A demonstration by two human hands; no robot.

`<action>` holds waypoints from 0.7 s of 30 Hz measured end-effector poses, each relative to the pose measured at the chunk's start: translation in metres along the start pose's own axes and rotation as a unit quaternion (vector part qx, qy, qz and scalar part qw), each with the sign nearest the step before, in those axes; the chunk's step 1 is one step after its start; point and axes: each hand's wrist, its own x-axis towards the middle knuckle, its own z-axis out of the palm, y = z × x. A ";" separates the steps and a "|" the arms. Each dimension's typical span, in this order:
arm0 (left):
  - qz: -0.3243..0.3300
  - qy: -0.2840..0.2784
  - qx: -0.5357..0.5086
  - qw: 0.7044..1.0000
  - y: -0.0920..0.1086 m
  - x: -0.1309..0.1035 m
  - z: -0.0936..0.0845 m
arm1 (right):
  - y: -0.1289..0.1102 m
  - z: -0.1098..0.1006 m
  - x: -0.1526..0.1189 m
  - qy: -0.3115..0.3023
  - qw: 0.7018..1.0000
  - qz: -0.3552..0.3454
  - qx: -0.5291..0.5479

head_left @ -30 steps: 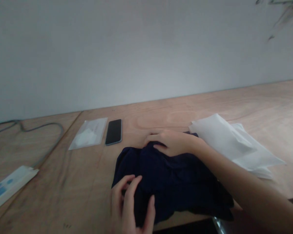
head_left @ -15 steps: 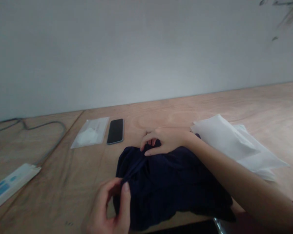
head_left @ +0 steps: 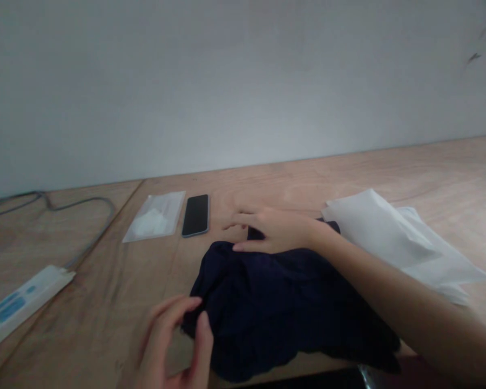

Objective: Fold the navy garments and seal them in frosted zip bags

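Note:
A dark navy piece of cloth [head_left: 275, 302], perhaps a garment, lies rumpled on the wooden table in front of me. My left hand [head_left: 170, 343] is at its near left edge, thumb and forefinger apart, the fingertips against or just over the fabric. Across the far edge of the cloth rests my right hand [head_left: 271, 229], palm down with the fingers stretched out to the left. Part of the cloth's far side is hidden under that hand and forearm.
Beyond the cloth to the left lie a phone [head_left: 196, 215] and a clear plastic bag [head_left: 156, 217] with something white inside. A white power strip [head_left: 24, 305] with a grey cable [head_left: 81, 201] is at far left. White sheets or bags [head_left: 384, 232] are stacked on the right.
My left hand has loosened its pinch on the cloth and moved slightly left. The fingers of my right hand have straightened, and the bunched fabric between the hands lies flatter.

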 end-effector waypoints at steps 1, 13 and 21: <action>0.055 -0.042 -0.027 0.997 0.005 0.012 0.004 | 0.003 -0.014 -0.020 -0.006 0.999 0.044 -0.019; 0.154 -0.296 -0.085 0.939 0.002 0.073 0.059 | -0.001 -0.003 -0.216 0.003 0.968 0.241 -0.066; 0.056 -0.348 0.016 0.936 0.008 0.156 0.083 | 0.024 -0.017 -0.178 0.115 0.940 0.287 -0.142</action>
